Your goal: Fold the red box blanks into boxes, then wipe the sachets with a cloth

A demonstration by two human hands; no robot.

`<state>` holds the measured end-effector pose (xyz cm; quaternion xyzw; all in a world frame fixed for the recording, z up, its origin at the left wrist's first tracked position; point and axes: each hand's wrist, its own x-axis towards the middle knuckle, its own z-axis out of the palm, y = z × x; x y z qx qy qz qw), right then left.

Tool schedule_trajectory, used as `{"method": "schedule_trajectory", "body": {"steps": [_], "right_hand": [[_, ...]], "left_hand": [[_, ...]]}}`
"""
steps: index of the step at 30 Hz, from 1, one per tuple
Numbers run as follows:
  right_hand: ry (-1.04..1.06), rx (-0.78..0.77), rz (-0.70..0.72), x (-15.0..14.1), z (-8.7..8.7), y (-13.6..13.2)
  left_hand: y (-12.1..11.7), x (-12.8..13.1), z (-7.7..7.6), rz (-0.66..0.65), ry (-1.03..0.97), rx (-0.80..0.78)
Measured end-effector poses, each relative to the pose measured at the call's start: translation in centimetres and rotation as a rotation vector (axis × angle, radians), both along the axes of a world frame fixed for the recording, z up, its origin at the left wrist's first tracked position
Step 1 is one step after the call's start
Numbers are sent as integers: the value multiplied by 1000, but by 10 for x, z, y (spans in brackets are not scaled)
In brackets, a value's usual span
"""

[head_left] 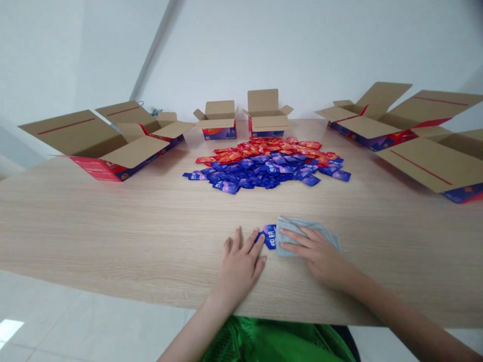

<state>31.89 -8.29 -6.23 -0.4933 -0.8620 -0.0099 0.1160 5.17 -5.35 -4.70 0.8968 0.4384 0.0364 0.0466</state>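
A blue sachet [269, 237] with white characters lies flat near the front of the table. My left hand [240, 261] rests palm down, fingers spread, with its fingertips on the sachet's narrow left end. Over the sachet's right part lies a folded grey-blue cloth [298, 226]. My right hand [317, 251] presses flat on this cloth, fingers stretched out. The part of the sachet under the cloth is hidden. Farther back is a heap of sachets, with blue sachets [260, 171] in front and red sachets [264, 147] behind.
On the wooden table [113, 221], an open carton [101, 166] stands at left, another just behind it. Two small open boxes, a left one [219, 131] and a right one [267, 131], stand behind the heap. Several open cartons [422, 161] line the right side. A white wall [302, 50] rises behind.
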Motion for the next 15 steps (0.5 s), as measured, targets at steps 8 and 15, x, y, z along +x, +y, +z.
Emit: {"method": "schedule_trajectory", "body": {"steps": [8, 15], "right_hand": [[28, 31, -56, 7, 1, 1], [49, 28, -82, 8, 4, -6]], "left_hand": [[0, 0, 0, 4, -9, -16], [-1, 0, 1, 8, -5, -6]]}}
